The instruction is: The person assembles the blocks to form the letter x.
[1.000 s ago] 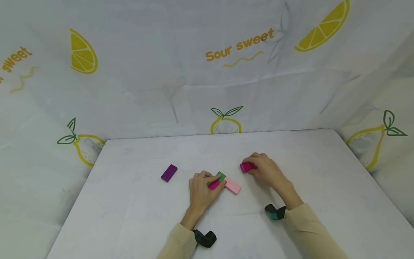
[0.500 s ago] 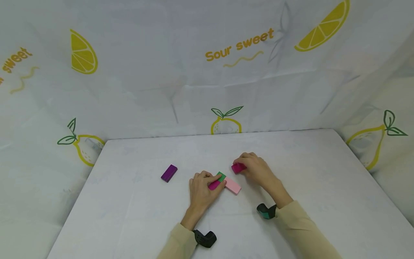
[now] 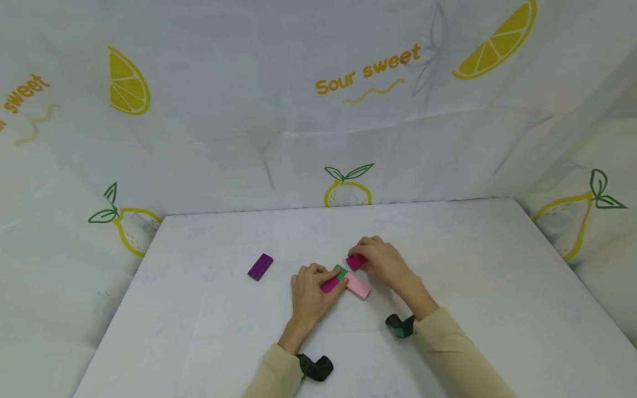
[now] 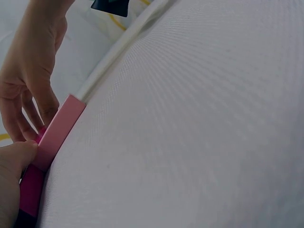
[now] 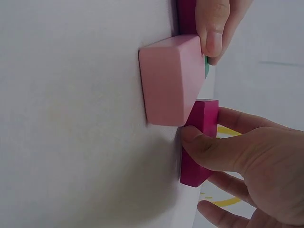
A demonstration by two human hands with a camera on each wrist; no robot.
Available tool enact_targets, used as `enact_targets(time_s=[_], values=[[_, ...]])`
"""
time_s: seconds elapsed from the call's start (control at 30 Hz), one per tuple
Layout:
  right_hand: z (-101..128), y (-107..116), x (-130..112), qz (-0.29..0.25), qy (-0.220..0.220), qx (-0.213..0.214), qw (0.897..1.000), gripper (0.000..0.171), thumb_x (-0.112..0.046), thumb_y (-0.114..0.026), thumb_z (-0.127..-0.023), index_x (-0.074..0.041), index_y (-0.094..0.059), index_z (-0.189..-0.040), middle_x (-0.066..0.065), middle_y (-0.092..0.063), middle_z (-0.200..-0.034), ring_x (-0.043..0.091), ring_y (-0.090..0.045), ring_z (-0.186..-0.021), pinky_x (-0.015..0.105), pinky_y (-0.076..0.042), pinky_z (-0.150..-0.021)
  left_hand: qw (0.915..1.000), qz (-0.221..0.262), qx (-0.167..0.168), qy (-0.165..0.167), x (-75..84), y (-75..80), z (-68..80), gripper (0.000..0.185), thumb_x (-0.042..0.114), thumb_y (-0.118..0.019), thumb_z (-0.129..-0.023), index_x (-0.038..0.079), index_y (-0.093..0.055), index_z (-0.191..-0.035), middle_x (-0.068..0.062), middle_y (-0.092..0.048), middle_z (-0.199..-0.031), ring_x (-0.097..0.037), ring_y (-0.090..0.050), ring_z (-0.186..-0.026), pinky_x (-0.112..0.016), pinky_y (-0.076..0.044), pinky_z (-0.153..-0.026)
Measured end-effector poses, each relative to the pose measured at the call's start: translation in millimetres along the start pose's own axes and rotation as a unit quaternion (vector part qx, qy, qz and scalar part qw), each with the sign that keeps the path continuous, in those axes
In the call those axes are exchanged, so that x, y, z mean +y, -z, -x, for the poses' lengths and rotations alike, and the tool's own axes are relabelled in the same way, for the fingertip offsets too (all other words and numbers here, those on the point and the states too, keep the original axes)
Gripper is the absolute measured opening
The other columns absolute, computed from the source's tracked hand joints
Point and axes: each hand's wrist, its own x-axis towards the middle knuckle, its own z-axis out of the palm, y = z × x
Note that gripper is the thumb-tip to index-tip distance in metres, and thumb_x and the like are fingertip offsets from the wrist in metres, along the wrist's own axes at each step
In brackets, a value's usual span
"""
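In the head view, my left hand [image 3: 309, 293] holds a magenta block [image 3: 328, 285] on the table, thumb on the near side and a finger reaching along to the green block [image 3: 341, 272]. End to end with these lies a light pink block [image 3: 358, 286]; its long side shows in the left wrist view. My right hand [image 3: 385, 264] pinches a deep pink block [image 3: 355, 261] between thumb and fingers, just beyond the light pink one. In the right wrist view the deep pink block [image 5: 205, 114] stands close behind the light pink block's corner.
A purple block [image 3: 260, 267] lies apart on the left of the white-covered table [image 3: 199, 320]. Behind the far edge hangs a white curtain [image 3: 224, 155] with lemon prints. Each wrist carries a dark camera mount [image 3: 316, 367].
My right hand has slid left with the deep pink block, bringing it up beside the green and light pink blocks. My left hand has stayed in place.
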Motion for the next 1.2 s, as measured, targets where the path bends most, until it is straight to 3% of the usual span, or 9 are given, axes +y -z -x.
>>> enact_targets(time_s=[0.23, 0.7, 1.2], values=[[-1, -4, -3, -0.007, 0.004, -0.003, 1.0, 0.028, 0.002, -0.078, -0.085, -0.011, -0.077, -0.109, 0.008, -0.073, -0.111, 0.032, -0.065, -0.111, 0.049, -0.058, -0.085, 0.9998, -0.01, 0.014, -0.014, -1.4, -1.8, 1.6, 0.025, 0.038, -0.084, -0.081, 0.025, -0.083, -0.103, 0.001, -0.07, -0.089, -0.014, -0.052, -0.076, -0.024, -0.024, -0.069], [-6, -3, -8, -0.002, 0.026, -0.018, 1.0, 0.028, 0.008, -0.07, -0.089, -0.009, -0.078, -0.109, 0.009, -0.072, -0.109, 0.032, -0.065, -0.111, 0.048, -0.059, -0.085, 0.9999, -0.004, 0.005, -0.008, -0.4, -0.8, 0.4, 0.027, 0.04, -0.083, -0.082, 0.025, -0.082, -0.105, 0.002, -0.07, -0.091, -0.014, -0.051, -0.076, -0.024, -0.024, -0.069], [-7, -5, -10, -0.028, 0.036, -0.04, 0.998, 0.03, 0.01, -0.063, -0.093, -0.007, -0.077, -0.113, 0.011, -0.072, -0.115, 0.033, -0.064, -0.116, 0.05, -0.056, -0.095, 1.0, -0.003, 0.006, -0.006, 1.0, 0.5, -0.6, 0.025, 0.039, -0.083, -0.082, 0.025, -0.083, -0.103, 0.002, -0.07, -0.089, -0.014, -0.052, -0.077, -0.024, -0.024, -0.069]])
